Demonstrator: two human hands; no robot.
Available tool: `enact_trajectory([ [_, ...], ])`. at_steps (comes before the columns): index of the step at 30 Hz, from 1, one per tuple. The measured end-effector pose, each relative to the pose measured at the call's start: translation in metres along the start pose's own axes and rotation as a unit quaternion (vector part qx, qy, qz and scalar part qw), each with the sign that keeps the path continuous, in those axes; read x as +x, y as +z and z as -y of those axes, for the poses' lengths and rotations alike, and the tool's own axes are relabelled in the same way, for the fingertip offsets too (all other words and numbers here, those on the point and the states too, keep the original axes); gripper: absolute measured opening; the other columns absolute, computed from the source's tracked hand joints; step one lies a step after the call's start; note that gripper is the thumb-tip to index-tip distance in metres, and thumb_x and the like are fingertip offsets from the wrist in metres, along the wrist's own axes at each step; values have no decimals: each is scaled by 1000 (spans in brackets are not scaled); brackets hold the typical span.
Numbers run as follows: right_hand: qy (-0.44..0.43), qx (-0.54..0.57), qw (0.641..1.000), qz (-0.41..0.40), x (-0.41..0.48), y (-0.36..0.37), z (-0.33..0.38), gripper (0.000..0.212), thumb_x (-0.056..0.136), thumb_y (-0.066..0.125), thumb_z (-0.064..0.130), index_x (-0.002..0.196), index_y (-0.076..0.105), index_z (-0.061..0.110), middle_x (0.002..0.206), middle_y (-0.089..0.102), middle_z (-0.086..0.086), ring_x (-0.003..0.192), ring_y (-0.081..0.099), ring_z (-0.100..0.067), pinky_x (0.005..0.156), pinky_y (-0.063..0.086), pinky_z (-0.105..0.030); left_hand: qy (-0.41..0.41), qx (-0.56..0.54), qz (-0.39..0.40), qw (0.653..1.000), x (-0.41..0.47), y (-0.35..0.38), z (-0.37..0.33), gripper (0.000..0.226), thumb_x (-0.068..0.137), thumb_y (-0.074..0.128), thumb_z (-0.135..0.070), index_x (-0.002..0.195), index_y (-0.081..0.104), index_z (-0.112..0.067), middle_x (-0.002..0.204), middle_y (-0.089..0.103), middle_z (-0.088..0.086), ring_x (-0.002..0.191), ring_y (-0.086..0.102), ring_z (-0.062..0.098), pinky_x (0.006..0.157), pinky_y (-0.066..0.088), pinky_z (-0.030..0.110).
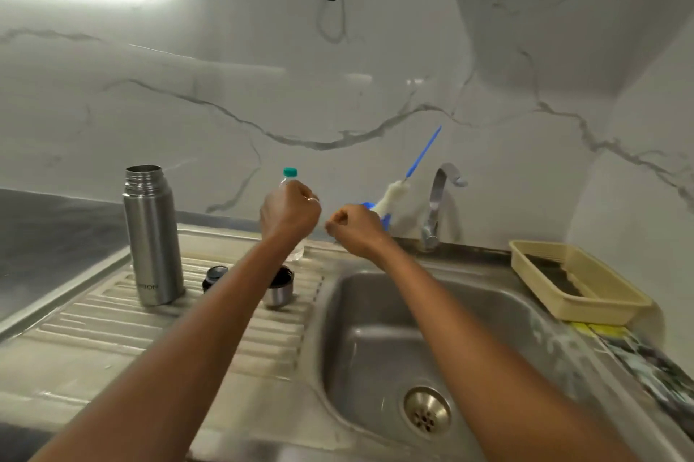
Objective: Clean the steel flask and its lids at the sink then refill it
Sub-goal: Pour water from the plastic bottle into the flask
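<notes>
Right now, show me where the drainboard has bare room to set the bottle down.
Free: the ribbed drainboard in front of the steel flask, and the sink basin floor around the drain. Crowded: the strip between flask and basin, holding the black lid, steel cap and bottle.

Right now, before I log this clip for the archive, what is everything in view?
open steel flask: 1, silver, upright on drainboard, left
small round inner lid: 1, black, drainboard, beside flask
steel cup lid: 1, silver, drainboard, mouth up
clear plastic bottle: 1, teal cap, back of drainboard
steel sink: 1, grey, centre
curved steel tap: 1, silver, behind sink
long-handled bottle brush: 1, blue and white, leaning by tap
rectangular plastic tray: 1, beige, right of sink
left hand: grips the bottle
right hand: curled, holding nothing visible
</notes>
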State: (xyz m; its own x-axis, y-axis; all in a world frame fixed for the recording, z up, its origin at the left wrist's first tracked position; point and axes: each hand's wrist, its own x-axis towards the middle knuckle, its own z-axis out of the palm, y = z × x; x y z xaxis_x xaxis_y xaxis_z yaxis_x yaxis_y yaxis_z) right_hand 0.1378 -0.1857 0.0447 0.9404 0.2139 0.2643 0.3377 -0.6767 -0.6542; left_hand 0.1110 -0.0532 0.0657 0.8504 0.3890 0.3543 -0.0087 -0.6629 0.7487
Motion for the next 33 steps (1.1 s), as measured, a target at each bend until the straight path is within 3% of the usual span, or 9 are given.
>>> enact_trajectory([
  [3,-6,-2,1000,26,38,38,4,40,95,66,38,118,57,8,111,64,-9,102,59,-28,78,40,-33,16,31,-36,999,42,0,18,38,99,55,-29,136,59,-19,135,58,11,124,55,35,101,45,42],
  [6,-3,33,999,33,70,70,4,77,90,75,40,144,36,2,139,52,-12,125,52,-27,84,37,-27,26,62,-15,998,79,8,30,52,102,53,-32,151,40,-16,146,46,17,135,44,36,108,38,47],
  [11,-1,104,995,7,117,109,1,99,77,87,42,145,27,2,138,47,-12,123,51,-26,88,42,-26,44,43,49,997,126,24,46,60,107,46,-37,160,24,-19,156,41,16,142,41,36,115,35,47],
  [14,-3,118,993,-5,130,117,4,76,83,82,35,133,35,1,113,54,-7,99,54,-20,72,40,-21,41,13,65,997,141,32,49,51,105,52,-33,153,41,-17,146,53,16,130,52,34,111,44,45],
  [18,-12,144,988,-50,126,117,-2,53,85,79,28,113,39,7,86,49,3,76,51,-13,67,41,-25,66,21,32,997,139,26,42,37,100,61,-21,136,63,-11,130,65,11,115,62,28,95,50,31],
  [26,-51,128,985,-100,59,35,-4,68,85,81,34,135,41,12,108,56,6,96,56,-11,74,46,-14,139,-59,11,989,73,12,-20,30,104,57,-17,133,64,-11,122,66,3,98,56,14,68,37,12],
  [28,-50,143,982,-110,37,11,-7,70,82,82,39,135,42,17,111,61,5,98,60,-12,81,51,-20,145,-122,16,982,55,12,-42,27,103,59,-17,128,65,-11,120,68,6,100,61,18,79,48,20],
  [30,-43,197,975,-97,7,-14,-14,71,80,85,41,134,44,20,116,65,4,102,64,-12,81,51,-21,133,-176,28,975,34,9,-63,16,101,62,-18,114,70,-18,106,71,2,99,65,19,89,54,34],
  [33,-29,317,945,-71,-45,-40,-29,71,75,89,40,131,49,21,118,70,4,105,70,-13,86,56,-28,133,-217,51,966,-4,10,-89,20,99,61,-16,85,68,-29,91,71,-1,84,63,16,82,50,30],
])
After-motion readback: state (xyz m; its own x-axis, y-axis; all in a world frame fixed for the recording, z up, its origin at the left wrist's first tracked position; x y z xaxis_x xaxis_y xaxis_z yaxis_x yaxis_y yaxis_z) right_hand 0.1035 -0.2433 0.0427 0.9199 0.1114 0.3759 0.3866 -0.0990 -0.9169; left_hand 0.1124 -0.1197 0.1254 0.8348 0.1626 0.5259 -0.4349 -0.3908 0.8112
